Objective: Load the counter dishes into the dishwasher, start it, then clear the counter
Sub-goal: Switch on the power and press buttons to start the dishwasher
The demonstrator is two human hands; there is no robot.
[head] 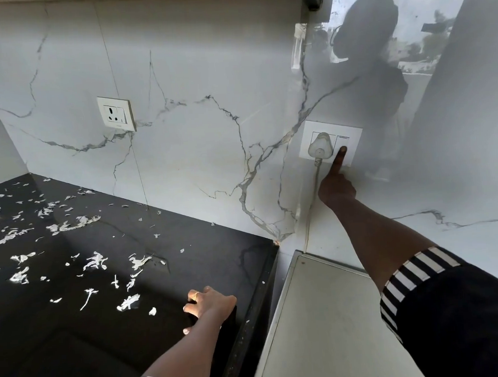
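The right hand (pixel 336 188) reaches to the white switch plate (pixel 352 134) on the marble-patterned wall (pixel 206 74). Its index finger is straight, tip on the rocker switch (pixel 344 143); the other fingers are curled and hold nothing. A white plug (pixel 321 146) sits in the socket just left of the switch, its cord (pixel 317 178) hanging down. The left hand (pixel 209 303) rests on the black counter (pixel 187 250) near its right edge, fingers loosely bent and holding nothing. White scraps (pixel 95 262) litter the counter's left and middle. A pale appliance top (pixel 323 329) lies beyond the counter's right edge, lower down.
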